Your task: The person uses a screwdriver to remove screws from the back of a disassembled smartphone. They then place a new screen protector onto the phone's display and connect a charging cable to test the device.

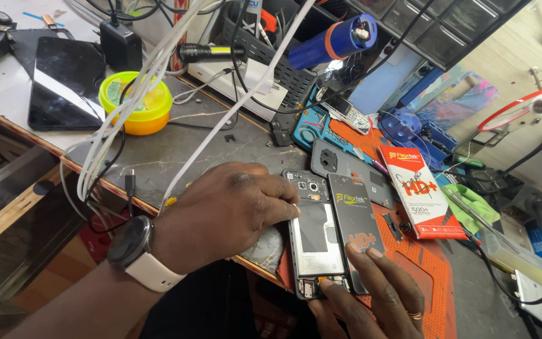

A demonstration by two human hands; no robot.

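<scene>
Right hand [371,295] sits nearest the camera at the bottom edge, fingers [360,252] resting on the lower end of a black battery [356,226]; it presses or pinches that end, cannot tell which, so not a full grasp. The battery lies tilted along the right side of the opened phone [313,235], partly over it and not seated in its bay. The phone lies back-off at the front edge of the bench, half on the orange work mat [431,276]. Left hand [233,210], a watch on its wrist, lies flat over the phone's left edge, fingertips on the frame, holding it down and gripping nothing. My read: this is the battery-fitting step, cell offered up and not yet dropped in. Next move calls for squaring the battery to the cavity, lowering it flat, and keeping the left hand steady so the frame doesn't slide. Just beyond the phone lies a dark grey back cover [346,169]; right of it a red and white battery box [421,194], lying flat, contents not visible. Further back, left, a yellow tub [142,107] stands open with small green-tinted bits inside, too small to identify, and white cables [158,69] run across it. A dark tablet [64,81] lies beside the tub. At the back, a black slotted tray [283,69] holds a blue canister [334,41], and the dark drawer cabinet [446,25] has all its drawers closed, contents hidden.
</scene>
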